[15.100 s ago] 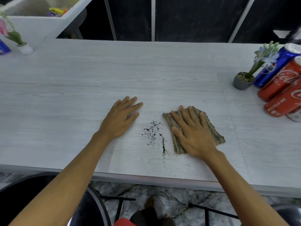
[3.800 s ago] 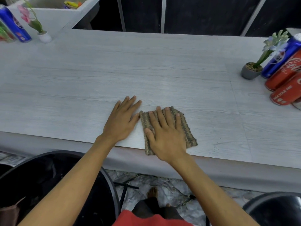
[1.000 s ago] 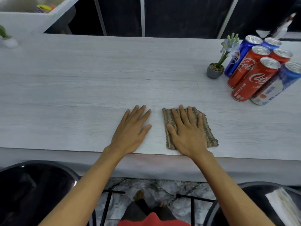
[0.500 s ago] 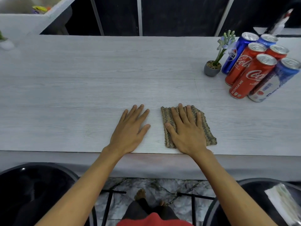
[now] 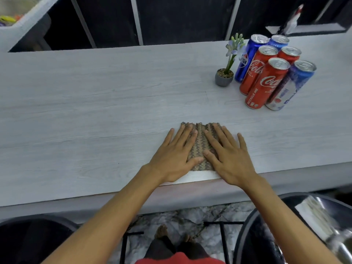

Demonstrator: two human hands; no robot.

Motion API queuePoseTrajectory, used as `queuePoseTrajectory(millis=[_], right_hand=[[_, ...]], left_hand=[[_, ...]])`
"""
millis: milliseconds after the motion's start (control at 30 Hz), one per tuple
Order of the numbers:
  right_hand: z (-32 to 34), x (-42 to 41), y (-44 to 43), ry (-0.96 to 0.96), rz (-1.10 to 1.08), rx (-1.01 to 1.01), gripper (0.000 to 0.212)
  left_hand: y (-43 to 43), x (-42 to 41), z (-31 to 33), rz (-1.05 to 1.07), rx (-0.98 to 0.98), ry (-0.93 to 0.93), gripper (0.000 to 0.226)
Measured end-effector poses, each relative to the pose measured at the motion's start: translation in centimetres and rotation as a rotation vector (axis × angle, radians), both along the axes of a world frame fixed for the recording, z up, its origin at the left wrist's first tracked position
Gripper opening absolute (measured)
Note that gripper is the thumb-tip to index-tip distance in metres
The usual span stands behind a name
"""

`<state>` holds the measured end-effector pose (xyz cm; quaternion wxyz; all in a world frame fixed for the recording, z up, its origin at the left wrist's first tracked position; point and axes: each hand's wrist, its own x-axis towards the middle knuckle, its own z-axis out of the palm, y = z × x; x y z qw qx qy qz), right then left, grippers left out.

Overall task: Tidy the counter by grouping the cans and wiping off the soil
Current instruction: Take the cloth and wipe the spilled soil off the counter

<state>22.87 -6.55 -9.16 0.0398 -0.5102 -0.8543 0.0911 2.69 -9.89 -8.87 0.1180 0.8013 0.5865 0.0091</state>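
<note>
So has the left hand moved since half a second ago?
Yes. The left hand slid right onto the cloth, which lies near the counter's front edge.

The counter (image 5: 95,103) lies open leftward (cans (image 5: 266,77) and flowerpot (image 5: 223,79) crowd the far right).

Both hands, the left hand (image 5: 171,159) and the right hand (image 5: 228,161), lie flat across the cloth (image 5: 200,143), hiding most of its weave. Far right, the back cans (image 5: 280,41) sit half-hidden behind the front ones. A blurred red-tipped object (image 5: 291,21) beyond them can't be identified.
</note>
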Motion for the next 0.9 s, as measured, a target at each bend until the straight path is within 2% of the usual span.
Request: queuePoseTrajectory(millis=[233,367,500,600,667,733,833,900], right_hand=[[0.5,4.1,-1.0,-0.01,-0.078,-0.018,0.068],[0.6,6.2,-2.6,0.002,-0.215,0.037,0.065],[0.4,7.0,-3.9,0.106,-0.357,0.118,0.052],[-0.1,7.5,-4.8,0.261,-0.449,0.164,0.035],[-0.4,7.7,-5.5,0.409,-0.493,0.166,0.027],[-0.5,7.8,-6.0,0.526,-0.536,0.176,0.025],[-0.4,8.0,-6.8,0.583,-0.601,0.212,0.023],[-0.4,8.3,-7.6,0.587,-0.647,0.228,0.023]], left_hand=[[2.0,1.0,-0.3,-0.206,0.008,-0.024,0.08],[3.0,2.7,-0.5,-0.299,0.025,-0.06,0.077],[3.3,4.8,-0.7,-0.363,0.043,-0.146,0.075],[3.2,6.5,-0.7,-0.377,0.077,-0.246,0.072],[3.1,7.7,-0.6,-0.361,0.095,-0.357,0.066],[3.2,8.6,-0.6,-0.335,0.093,-0.49,0.049],[3.5,10.0,-0.5,-0.31,0.065,-0.633,0.023],[3.6,10.9,-0.3,-0.305,0.014,-0.704,0.017]])
